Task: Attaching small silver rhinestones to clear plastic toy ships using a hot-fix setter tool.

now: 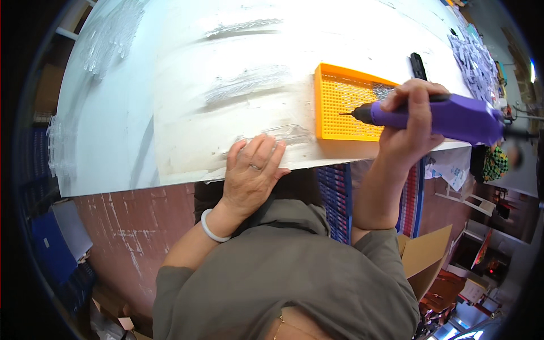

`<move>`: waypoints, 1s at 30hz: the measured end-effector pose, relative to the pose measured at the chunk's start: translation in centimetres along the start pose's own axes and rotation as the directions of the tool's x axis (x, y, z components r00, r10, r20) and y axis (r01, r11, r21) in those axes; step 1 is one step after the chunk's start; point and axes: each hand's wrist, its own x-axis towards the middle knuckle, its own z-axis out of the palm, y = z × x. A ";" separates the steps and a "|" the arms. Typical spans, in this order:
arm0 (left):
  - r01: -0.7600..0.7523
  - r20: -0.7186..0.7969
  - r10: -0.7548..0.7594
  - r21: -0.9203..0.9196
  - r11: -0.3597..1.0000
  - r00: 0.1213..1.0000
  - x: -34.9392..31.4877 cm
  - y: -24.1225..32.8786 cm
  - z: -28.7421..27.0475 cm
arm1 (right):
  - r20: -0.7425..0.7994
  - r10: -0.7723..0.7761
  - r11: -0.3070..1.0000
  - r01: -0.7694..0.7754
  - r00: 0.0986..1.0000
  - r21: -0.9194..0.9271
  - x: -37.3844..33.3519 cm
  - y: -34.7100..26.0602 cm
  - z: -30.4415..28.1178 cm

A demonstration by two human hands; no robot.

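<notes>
In my right hand [418,110] is a purple electric screwdriver [462,118], its fingers wrapped round the body. The black nose and thin bit point left over an orange perforated tray [324,85]. Small metal screws [381,90] lie in the tray, partly behind my hand. I cannot tell whether the bit touches anything. My left hand [252,170] lies palm down at the table's near edge, fingers extended. Its fingertips rest at several clear plastic pieces [293,134]; their exact shape is hard to see. A white bracelet circles the left wrist.
The white table [187,136] carries rows of clear plastic pieces [243,85] in the middle, with more piles at the left. A black object [418,66] lies beyond the tray. Pale purple parts [475,59] are heaped far right. An open cardboard box [426,258] stands lower right.
</notes>
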 end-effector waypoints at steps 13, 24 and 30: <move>0.020 -0.007 -0.021 -0.043 0.999 1.000 -0.4 -0.1 -0.1 | 0.285 0.001 0.963 -0.077 0.959 0.256 -3.5 1.2 7.1; -0.007 -0.049 0.003 -0.080 0.997 0.999 -0.5 -0.5 0.0 | 0.261 0.088 0.911 -0.184 0.961 0.370 -4.1 2.1 7.4; -0.011 -0.062 0.006 -0.086 0.996 0.998 -0.6 -0.5 0.1 | 0.270 0.070 0.921 -0.166 0.960 0.353 -4.1 2.3 7.6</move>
